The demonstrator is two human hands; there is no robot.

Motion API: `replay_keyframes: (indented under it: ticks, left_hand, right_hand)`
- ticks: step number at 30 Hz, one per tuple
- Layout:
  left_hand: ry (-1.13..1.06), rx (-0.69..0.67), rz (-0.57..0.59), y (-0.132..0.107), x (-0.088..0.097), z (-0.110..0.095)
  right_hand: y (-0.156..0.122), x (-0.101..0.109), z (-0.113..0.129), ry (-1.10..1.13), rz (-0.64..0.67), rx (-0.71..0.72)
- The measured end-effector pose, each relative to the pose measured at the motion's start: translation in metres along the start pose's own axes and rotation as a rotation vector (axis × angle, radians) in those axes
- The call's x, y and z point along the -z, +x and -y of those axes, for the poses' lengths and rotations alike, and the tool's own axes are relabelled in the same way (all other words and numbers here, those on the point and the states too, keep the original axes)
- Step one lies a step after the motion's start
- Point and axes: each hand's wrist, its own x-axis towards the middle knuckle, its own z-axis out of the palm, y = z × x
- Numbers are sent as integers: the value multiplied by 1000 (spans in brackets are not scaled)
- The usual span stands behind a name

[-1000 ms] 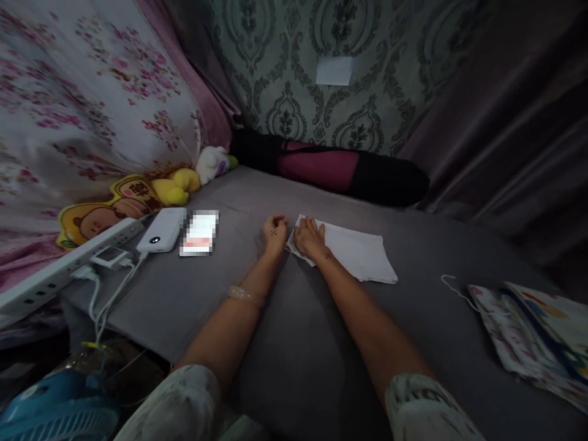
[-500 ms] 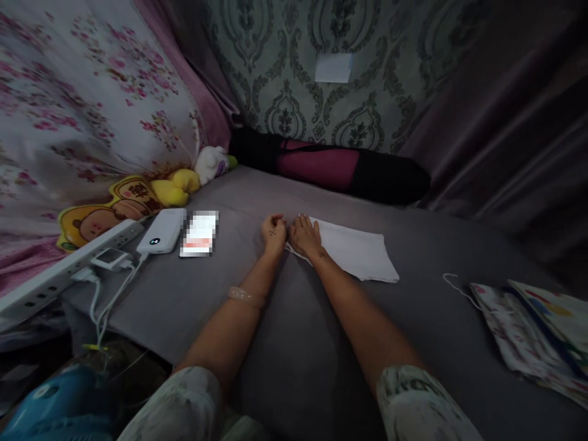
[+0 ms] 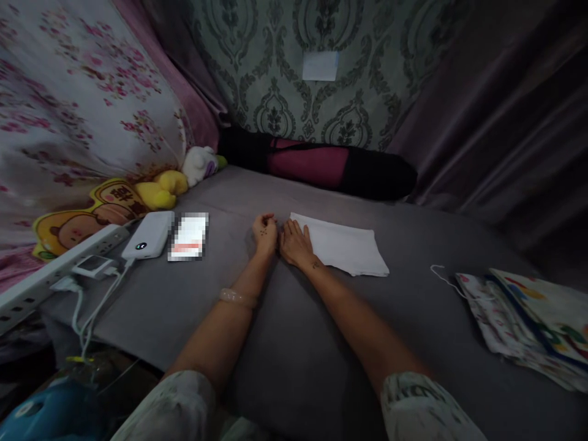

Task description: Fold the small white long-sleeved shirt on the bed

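Note:
A folded white cloth (image 3: 344,248) lies flat on the grey bed sheet (image 3: 285,343). My right hand (image 3: 295,243) rests palm down at the cloth's left end, fingers stretched out over its edge. My left hand (image 3: 265,233) sits just to the left of it, touching the right hand, with its fingers curled under. Whether the curled fingers pinch anything is hidden. A pale bracelet (image 3: 236,297) is on my left wrist.
Left of the hands lie a phone (image 3: 187,236), a white power bank (image 3: 147,236) and a power strip (image 3: 55,269) with cables. Plush toys (image 3: 138,196) sit by the floral curtain. A dark roll bag (image 3: 321,166) lies at the wall. Printed fabric (image 3: 528,318) lies right.
My right hand has slid left along the cloth to its left end, closer to my left hand. The left hand stays curled in place. The view has shifted slightly.

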Motion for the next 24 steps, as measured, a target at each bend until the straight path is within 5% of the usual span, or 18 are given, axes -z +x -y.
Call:
replay_keyframes:
  ticks: [10, 24]
  left_hand:
    - [52, -44, 23, -3, -3, -3]
    - [267, -266, 332, -18, -6, -14]
  right_hand:
    - [2, 21, -24, 56, 23, -66]
    - [0, 13, -40, 15, 60, -84]
